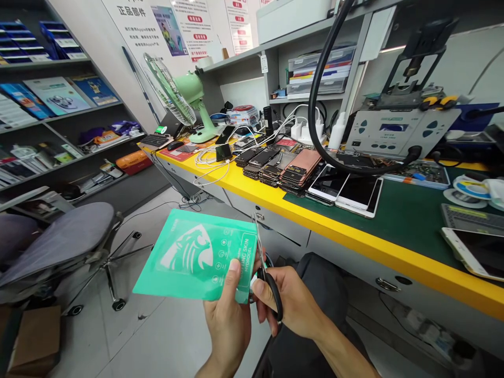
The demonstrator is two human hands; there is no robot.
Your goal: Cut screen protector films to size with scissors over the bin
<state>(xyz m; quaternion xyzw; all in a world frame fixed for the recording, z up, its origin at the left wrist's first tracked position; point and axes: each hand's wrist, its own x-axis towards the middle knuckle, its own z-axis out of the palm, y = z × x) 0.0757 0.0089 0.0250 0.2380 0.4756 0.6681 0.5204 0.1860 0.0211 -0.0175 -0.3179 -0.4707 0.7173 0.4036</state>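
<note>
In front of the desk (338,227), over tile floor (157,336) and beside the person's dark-clothed leg (321,294), the green hydrogel skin packet (200,257) hangs free, printed side up. Left hand (228,320) pinches it near the right end, thumb on the print, grip closed on the packet. Right hand (293,299) has the black-handled scissors (276,296), grip wrapped round the loops, blades running along the packet's right edge. Whether they're biting can't be told. Main risk: fingertips show right next to the blades, so a hard squeeze or slip could nick skin. Second: no backing under the far end, so it may flex or swing and skew the cut. If the line wanders inward, contents could get clipped. Loose left pinch: packet likely drops to floor.
</note>
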